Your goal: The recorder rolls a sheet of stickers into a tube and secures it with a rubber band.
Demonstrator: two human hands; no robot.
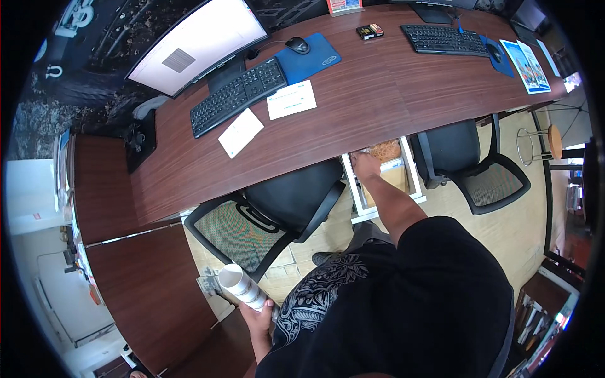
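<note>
My left hand (259, 315) is wrapped around a roll of white paper (243, 286), low at my left side. The roll tilts up and away from me, its round end facing the desk. My right hand (366, 165) reaches down into a pulled-out white drawer (415, 189) under the desk edge. Its fingers are bent near the back left of the drawer, and what they touch is hidden. Beside them lies a clear bag of what look like tan rubber bands (386, 150). Flat brown paper or card (396, 179) lies nearer the drawer front.
Mesh-backed chairs (241, 231) (496, 186) stand on either side of the drawer. On the wooden desk (350, 99) are a monitor (198, 42), keyboards (238, 94) (444, 40), a blue mouse pad (309, 56), loose papers (291, 100) and a small black box (370, 31). A wooden stool (554, 141) stands far right.
</note>
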